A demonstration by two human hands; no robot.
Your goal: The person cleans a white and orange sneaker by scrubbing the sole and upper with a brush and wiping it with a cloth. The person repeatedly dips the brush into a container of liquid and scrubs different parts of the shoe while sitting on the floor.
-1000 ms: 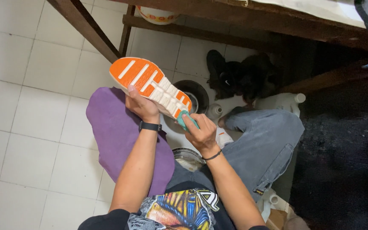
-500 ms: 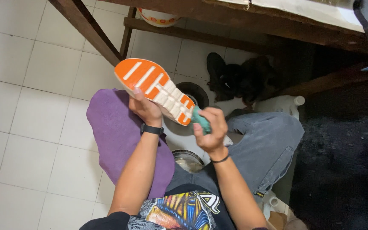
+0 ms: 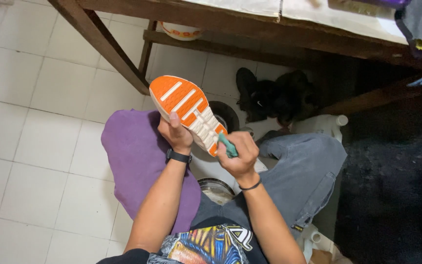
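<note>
My left hand [image 3: 175,134] grips a sports shoe [image 3: 186,110] from the side, its orange and white sole turned up toward me. My right hand [image 3: 238,156] is closed around a small teal-handled brush [image 3: 227,144], whose head rests against the heel end of the sole. A black watch band circles my left wrist and a thin black band my right. Both hands hover over my lap, above a purple cloth [image 3: 137,161].
A wooden table [image 3: 250,24] stands ahead, a dark shoe [image 3: 269,98] beneath it. A round basin [image 3: 223,115] sits behind the sole and a white plastic jug [image 3: 321,124] lies to the right. My knee in grey jeans [image 3: 304,166] sits right. White tiles cover the floor.
My right hand has slid the brush along the heel end of the sole, and the shoe has shifted slightly in my left hand.
</note>
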